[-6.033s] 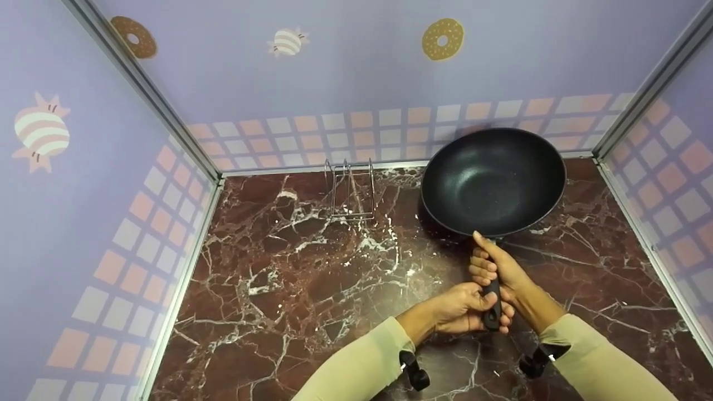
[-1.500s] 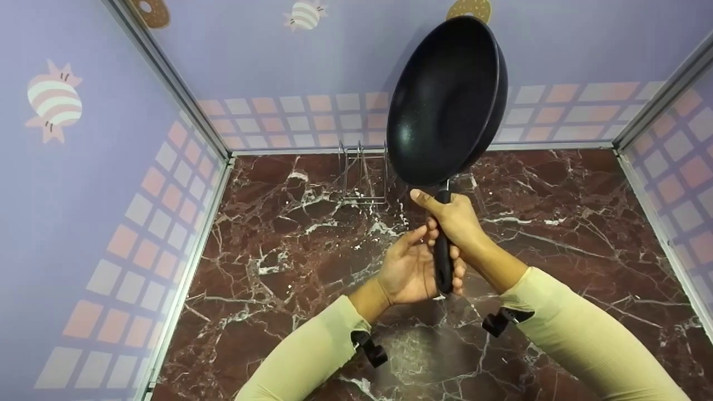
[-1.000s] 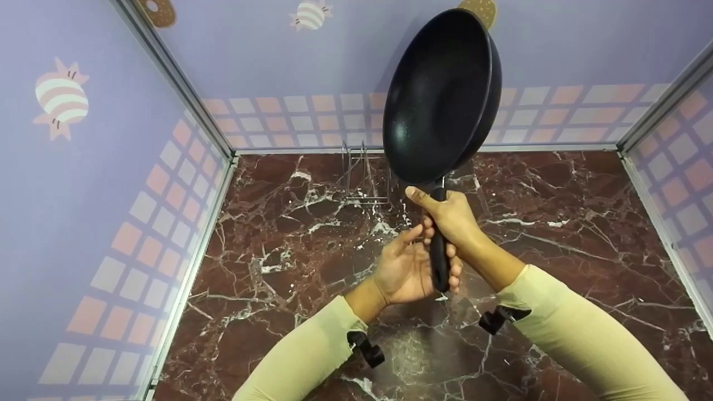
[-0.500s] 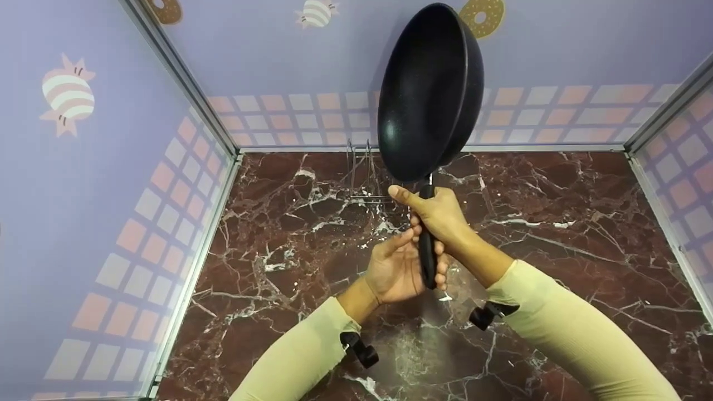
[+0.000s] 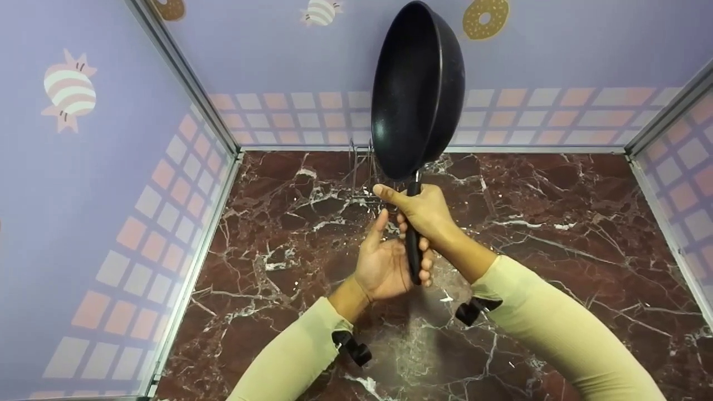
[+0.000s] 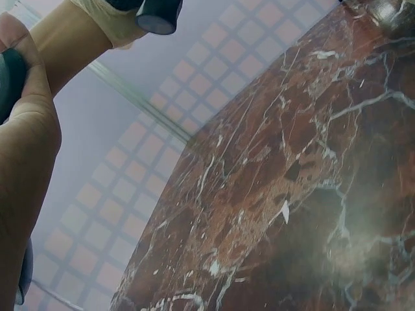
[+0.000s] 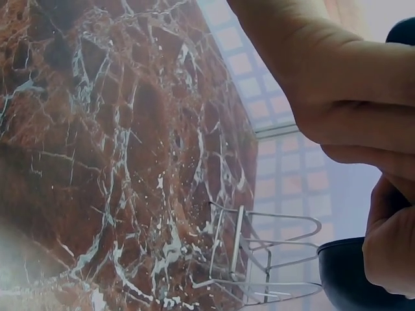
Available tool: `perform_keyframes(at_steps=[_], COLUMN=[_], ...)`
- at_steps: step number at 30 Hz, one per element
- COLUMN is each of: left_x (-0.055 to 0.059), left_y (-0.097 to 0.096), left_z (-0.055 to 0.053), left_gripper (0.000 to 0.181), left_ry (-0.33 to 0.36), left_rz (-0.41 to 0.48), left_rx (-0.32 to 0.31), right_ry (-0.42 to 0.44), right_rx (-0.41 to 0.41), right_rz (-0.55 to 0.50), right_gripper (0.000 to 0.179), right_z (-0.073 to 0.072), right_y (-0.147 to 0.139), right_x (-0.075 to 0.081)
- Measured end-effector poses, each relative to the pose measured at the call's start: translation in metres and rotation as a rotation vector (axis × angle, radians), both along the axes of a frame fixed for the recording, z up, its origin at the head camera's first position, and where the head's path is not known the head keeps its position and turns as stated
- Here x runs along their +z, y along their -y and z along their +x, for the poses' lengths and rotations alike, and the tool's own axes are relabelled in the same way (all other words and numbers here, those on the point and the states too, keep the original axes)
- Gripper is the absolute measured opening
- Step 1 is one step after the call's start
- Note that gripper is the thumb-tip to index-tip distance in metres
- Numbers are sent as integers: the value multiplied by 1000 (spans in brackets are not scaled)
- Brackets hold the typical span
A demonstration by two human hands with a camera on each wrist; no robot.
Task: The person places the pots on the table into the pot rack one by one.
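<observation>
A deep black frying pan (image 5: pixel 406 94) is held up off the counter, tilted nearly on edge with its hollow facing left. Its handle (image 5: pixel 413 245) points down toward me. My right hand (image 5: pixel 431 211) grips the upper handle, thumb stretched out to the left. Lower down, my left hand (image 5: pixel 381 273) cradles the handle's end: its palm faces up, its fingers pass behind and their tips show on the right, while the thumb stands off the handle. Part of the pan's dark side (image 7: pixel 343 275) shows in the right wrist view; the wrist views show the hands only in part.
A wire rack (image 7: pixel 266 259) stands on the marbled counter (image 5: pixel 535 223) by the back wall, partly behind the pan in the head view. Patterned walls (image 5: pixel 267 55) close in the back and both sides. White flecks (image 5: pixel 446 298) lie on the counter.
Since six seconds ago the pan has been lifted, shifted left and turned from facing up to nearly edge-on. Over the last second it drifts further left, and the left thumb rises away from the handle.
</observation>
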State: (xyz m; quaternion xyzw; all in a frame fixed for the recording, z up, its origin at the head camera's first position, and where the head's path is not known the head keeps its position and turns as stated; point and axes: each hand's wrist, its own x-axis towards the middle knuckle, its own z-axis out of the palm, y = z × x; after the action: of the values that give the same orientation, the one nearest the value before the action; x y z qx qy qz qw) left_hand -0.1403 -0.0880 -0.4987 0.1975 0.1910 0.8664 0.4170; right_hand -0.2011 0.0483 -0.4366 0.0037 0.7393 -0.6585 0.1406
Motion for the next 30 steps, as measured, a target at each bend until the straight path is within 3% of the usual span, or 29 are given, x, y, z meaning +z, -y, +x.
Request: perform_keyframes(at_steps=[19, 25, 30], left_x=[-13, -18, -21], left_y=[27, 34, 39], left_z=[-7, -8, -7], left_gripper=[80, 82, 94], left_ry=[-3, 14, 24], left_rz=[21, -30, -68], left_rx=[-32, 2, 41], right_ry=[-46, -73, -87], right_rx=[-56, -76, -97], right_rz=[96, 140, 216], right_gripper=[62, 61, 66], right_z=[1, 1, 1], right_y=[34, 44, 55], right_x=[-5, -9, -9])
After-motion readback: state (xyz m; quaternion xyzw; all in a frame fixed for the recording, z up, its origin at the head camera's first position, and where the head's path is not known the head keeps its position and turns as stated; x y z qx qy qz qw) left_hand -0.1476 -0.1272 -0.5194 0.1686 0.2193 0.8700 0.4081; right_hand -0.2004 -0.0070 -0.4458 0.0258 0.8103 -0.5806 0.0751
